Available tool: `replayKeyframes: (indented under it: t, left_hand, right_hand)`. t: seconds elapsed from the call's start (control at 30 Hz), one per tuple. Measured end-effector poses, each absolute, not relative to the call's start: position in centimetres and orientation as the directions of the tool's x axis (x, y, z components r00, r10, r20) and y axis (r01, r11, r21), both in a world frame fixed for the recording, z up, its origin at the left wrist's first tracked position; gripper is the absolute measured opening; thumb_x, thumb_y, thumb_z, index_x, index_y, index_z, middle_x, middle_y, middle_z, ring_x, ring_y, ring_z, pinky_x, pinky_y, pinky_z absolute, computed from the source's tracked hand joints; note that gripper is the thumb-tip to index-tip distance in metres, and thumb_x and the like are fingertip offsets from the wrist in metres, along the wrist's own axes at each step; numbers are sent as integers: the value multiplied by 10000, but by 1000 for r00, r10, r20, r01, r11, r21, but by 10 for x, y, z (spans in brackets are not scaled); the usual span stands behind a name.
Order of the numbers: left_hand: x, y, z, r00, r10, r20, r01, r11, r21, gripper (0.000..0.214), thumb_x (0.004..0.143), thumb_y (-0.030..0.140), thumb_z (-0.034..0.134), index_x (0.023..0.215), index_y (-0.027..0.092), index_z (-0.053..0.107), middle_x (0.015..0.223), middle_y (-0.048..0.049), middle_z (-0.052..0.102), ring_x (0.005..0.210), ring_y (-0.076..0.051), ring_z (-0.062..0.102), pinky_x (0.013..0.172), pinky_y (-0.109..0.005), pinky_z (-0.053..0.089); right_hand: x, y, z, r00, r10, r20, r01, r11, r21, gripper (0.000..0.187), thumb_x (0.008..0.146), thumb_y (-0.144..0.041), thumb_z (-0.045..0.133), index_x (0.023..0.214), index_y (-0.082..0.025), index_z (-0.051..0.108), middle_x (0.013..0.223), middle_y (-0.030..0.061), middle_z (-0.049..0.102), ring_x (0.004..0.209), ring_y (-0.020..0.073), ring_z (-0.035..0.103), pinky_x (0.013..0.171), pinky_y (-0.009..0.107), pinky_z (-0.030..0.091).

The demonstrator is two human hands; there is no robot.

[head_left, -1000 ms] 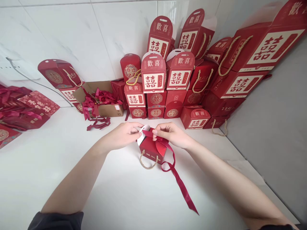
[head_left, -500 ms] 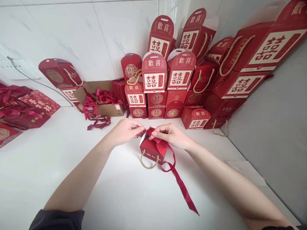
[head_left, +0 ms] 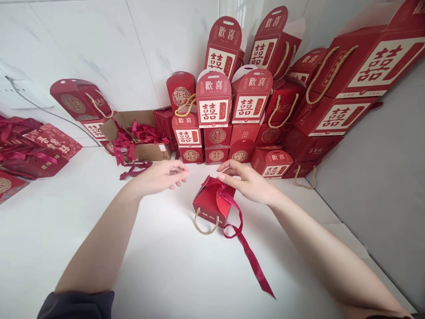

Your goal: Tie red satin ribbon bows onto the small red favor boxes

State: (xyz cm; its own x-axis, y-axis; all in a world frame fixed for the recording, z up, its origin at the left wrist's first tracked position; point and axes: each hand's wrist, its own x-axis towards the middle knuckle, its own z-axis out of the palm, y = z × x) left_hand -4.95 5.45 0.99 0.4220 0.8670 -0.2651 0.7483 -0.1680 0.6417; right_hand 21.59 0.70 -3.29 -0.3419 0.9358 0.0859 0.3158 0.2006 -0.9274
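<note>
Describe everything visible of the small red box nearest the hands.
The small red box looks like card and stands upright on the white table. The side facing the camera bears pale lettering and a gold-toned rope handle; curved flaps fold in over its top. A crimson ribbon comes out at the top, curls beside the box and trails across the table. The right hand is close; contact is unclear.
</note>
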Motion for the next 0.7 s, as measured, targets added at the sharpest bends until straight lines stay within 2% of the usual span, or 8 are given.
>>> replayKeyframes:
  t: [0.07,0.17,0.27,0.4,0.47,0.6,0.7]
  left_hand:
    - [-35,45,8,505,821,-267,743,-255,619,365,880,553,493,1023,237,608,998,-35,669,818,-185,625,676,-293,486]
    - [-24,35,6,586,767,-262,723,-348,597,338,917,530,441,992,233,585,885,-10,634,771,-167,580,667,-285,437]
    - [-21,34,3,630,730,-266,688,-365,628,302,945,490,398,939,225,543,853,4,604,752,-155,550,671,-283,415]
    - [-20,35,-1,644,716,-270,674,-364,643,279,963,449,364,878,220,498,823,8,596,727,-152,535,657,-284,399]
    - [-20,35,-1,645,714,-271,674,-365,642,270,957,456,377,878,224,488,793,11,588,705,-153,538,633,-280,392]
    - [-20,30,1,639,735,-226,679,-401,615,289,871,514,539,897,232,482,742,20,571,655,-150,518,590,-266,379]
    - [-20,30,0,635,738,-228,666,-374,646,268,907,496,478,894,228,483,724,19,565,629,-143,505,581,-265,374]
  right_hand:
    - [206,7,-40,-325,943,67,269,161,-950,353,883,-516,578,1082,-226,552,938,37,694,792,169,627,702,299,480]
    - [198,7,-49,-347,935,74,193,148,-970,275,869,-409,627,1054,-224,539,868,20,699,790,162,626,710,288,474]
    - [195,9,-54,-399,915,62,101,111,-989,215,856,-274,635,1033,-216,529,816,13,704,799,163,638,735,293,477]
    - [196,11,-57,-465,883,65,-21,62,-998,167,861,-222,614,1000,-205,523,804,12,693,793,154,634,710,277,457]
    - [197,12,-56,-483,874,56,-56,33,-998,141,859,-210,617,962,-199,522,790,8,684,763,140,622,684,262,440]
    - [199,12,-51,-503,864,31,-108,-27,-994,139,844,-197,641,881,-194,507,764,-5,674,684,111,592,630,240,412]
    - [199,12,-50,-531,847,29,-130,-47,-990,164,837,-207,658,863,-195,496,761,-6,668,703,120,605,622,238,408]
